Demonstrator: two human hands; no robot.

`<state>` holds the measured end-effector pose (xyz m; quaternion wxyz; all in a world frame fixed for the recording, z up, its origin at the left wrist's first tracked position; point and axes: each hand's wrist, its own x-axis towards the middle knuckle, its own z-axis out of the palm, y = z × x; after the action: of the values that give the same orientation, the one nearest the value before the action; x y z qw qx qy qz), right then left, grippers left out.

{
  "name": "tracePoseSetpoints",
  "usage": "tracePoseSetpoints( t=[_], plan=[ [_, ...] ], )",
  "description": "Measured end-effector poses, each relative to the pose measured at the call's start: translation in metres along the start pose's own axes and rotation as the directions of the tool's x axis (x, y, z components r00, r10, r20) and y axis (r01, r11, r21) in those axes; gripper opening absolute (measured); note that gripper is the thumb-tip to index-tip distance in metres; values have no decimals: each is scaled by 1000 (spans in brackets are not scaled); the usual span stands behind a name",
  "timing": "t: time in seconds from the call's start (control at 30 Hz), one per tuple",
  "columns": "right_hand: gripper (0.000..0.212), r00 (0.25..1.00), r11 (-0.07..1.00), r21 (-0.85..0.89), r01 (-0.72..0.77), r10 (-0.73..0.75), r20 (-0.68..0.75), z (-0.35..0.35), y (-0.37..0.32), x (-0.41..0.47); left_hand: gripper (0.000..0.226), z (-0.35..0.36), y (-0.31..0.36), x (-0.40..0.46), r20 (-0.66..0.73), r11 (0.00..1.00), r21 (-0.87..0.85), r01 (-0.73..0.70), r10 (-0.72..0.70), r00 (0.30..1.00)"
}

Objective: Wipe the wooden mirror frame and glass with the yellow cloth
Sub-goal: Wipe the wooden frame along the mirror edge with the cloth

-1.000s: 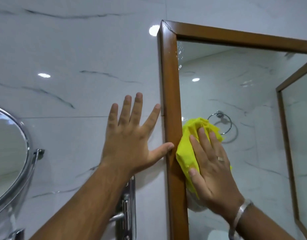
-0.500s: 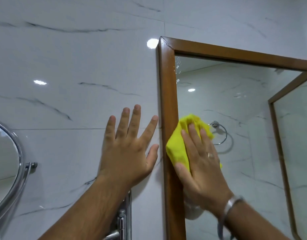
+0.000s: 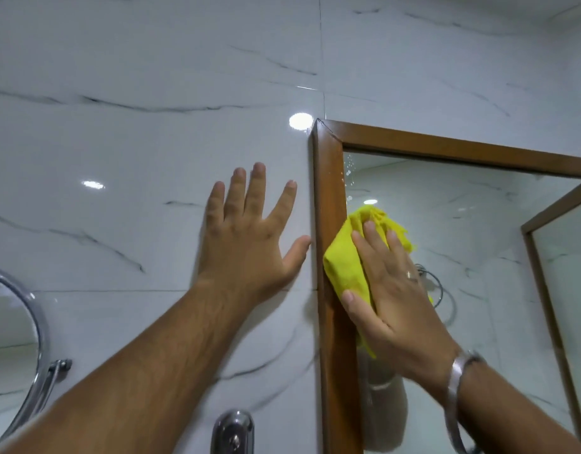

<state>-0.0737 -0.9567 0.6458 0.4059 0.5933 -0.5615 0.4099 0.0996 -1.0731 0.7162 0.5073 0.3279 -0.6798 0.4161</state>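
Head view: right hand (image 3: 390, 290), fingers flat, presses yellow cloth (image 3: 345, 260) over wooden mirror frame (image 3: 328, 191) and glass (image 3: 462, 240) edge; left hand (image 3: 250, 237) lies released on wall (image 3: 135, 142) at nine o'clock. Press evenly, stroking toward twelve-o'clock droplets (image 3: 348, 173).

The tiled wall (image 3: 151, 77) lies bare above the top rail of the wooden mirror frame (image 3: 328, 178) and left of its top-left corner, leaving wide room to pass. Lower, the left hand (image 3: 250, 244) lies flat on the wall, thumb just beside the left rail, filling that strip. The right hand (image 3: 397, 290) presses the yellow cloth (image 3: 345, 260) over the rail's inner edge and the adjoining glass (image 3: 462, 224); glass above and right of the cloth is open. A round chrome mirror (image 3: 37, 309) juts out at the wall's left edge, and a chrome fitting (image 3: 233, 432) stands at the bottom.
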Motion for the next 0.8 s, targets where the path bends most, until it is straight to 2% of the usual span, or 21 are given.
tracePoseSetpoints(
  t=[0.13,0.4,0.63,0.8],
  plan=[
    [75,1000,998,67,6,-5,-9,12,3,-20,81,5,0,-1,-30,1000,-2,-10,10,999],
    [77,997,999,23,-29,30,-64,-23,-2,86,81,6,0,-1,-46,1000,15,-24,25,999],
    [76,998,998,39,53,-51,-45,-1,7,17,81,8,1,-1,-54,1000,-9,-9,9,999],
    [81,999,1000,3,-7,7,-39,-33,-6,99,80,8,1,-1,-53,1000,-19,-7,6,999]
  ],
)
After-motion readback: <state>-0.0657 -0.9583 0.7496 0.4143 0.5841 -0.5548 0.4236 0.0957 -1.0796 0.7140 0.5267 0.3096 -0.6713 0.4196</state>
